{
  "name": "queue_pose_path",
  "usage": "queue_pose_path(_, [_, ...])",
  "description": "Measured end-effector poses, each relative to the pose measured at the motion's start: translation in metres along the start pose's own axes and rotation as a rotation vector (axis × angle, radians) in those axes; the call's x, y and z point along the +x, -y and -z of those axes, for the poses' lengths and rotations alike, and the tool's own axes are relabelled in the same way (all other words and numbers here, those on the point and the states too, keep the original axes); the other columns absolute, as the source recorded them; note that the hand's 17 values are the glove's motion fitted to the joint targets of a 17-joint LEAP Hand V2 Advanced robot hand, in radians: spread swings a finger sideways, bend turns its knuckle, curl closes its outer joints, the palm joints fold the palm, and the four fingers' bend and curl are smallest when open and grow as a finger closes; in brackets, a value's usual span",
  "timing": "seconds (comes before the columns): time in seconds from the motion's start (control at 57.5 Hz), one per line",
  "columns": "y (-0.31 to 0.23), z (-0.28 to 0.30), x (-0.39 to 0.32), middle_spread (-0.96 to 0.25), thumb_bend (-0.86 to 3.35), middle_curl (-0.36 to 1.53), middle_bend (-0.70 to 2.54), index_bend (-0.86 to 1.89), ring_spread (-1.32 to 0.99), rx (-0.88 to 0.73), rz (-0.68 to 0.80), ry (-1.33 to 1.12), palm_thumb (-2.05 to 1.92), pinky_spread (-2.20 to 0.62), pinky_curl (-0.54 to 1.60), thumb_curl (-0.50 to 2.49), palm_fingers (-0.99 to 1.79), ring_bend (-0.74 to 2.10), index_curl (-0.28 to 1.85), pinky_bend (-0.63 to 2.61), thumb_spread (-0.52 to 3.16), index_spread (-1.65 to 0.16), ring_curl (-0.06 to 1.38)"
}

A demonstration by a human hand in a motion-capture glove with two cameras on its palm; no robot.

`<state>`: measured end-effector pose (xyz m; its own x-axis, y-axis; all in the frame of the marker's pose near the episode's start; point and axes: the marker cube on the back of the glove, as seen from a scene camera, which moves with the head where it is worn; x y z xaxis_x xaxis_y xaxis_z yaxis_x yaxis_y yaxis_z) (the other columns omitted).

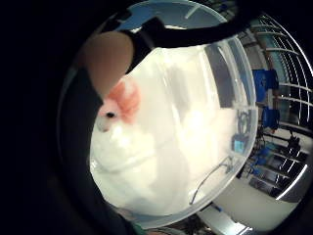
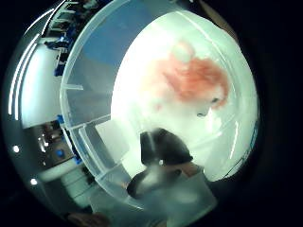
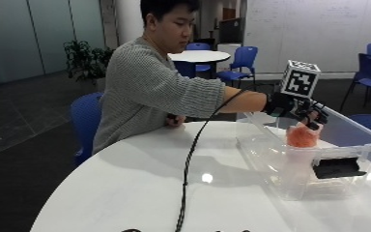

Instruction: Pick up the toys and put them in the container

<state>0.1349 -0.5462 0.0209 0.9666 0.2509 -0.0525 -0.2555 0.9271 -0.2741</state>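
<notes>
my fingers [image 3: 315,117] are curled round the pink and white plush toy [image 3: 301,137], which hangs just above the clear plastic container [image 3: 272,169] on the white table [image 3: 140,188]. i'd lower my right hand [image 3: 298,110] well inside the walls before releasing, so the toy lands inside.

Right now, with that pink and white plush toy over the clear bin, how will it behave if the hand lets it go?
The plush toy looks fuzzy and soft in the gloved right hand, so it probably squashes and is light. Dropped into the clear container, it would likely flop and settle, not roll or break.
</notes>
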Motion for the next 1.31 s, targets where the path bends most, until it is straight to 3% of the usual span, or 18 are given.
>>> queue_pose_path(0.209, [-0.020,0.018,0.008,-0.22,-0.03,0.57,0.15,0.09,-0.18,0.061,-0.035,-0.073,0.00,0.00,0.42,0.39,-0.18,0.35,0.65,0.94,1.25,-0.38,0.41])
queue_pose_path(0.453, [-0.066,0.045,-0.005,-0.20,-0.03,0.48,0.15,0.12,-0.13,0.120,0.069,0.049,-0.03,0.04,0.38,0.33,-0.13,0.29,0.51,0.88,1.25,-0.37,0.39])
queue_pose_path(0.644, [-0.172,0.075,0.026,-0.19,-0.04,0.43,0.16,0.15,-0.11,0.183,0.148,0.179,-0.04,0.04,0.36,0.29,-0.10,0.24,0.46,0.84,1.26,-0.37,0.38])
queue_pose_path(0.766, [-0.249,0.064,0.117,-0.18,-0.04,0.40,0.16,0.16,-0.10,0.269,0.168,-0.266,-0.05,0.05,0.36,0.27,-0.08,0.22,0.43,0.82,1.27,-0.38,0.38])
queue_pose_path(0.818, [-0.297,0.058,0.118,-0.18,-0.05,0.39,0.16,0.17,-0.10,0.263,0.268,-0.048,-0.06,0.05,0.35,0.26,-0.07,0.21,0.43,0.81,1.27,-0.38,0.37])
queue_pose_path(1.009, [-0.399,0.015,0.156,-0.17,-0.04,0.37,0.17,0.18,-0.09,0.329,-0.043,0.042,-0.06,0.05,0.34,0.23,-0.05,0.19,0.43,0.78,1.27,-0.39,0.36])
queue_pose_path(1.305, [-0.525,-0.087,0.092,-0.17,-0.04,0.34,0.17,0.20,-0.08,0.408,-0.113,0.050,-0.05,0.06,0.34,0.21,-0.03,0.18,0.43,0.75,1.29,-0.39,0.35])
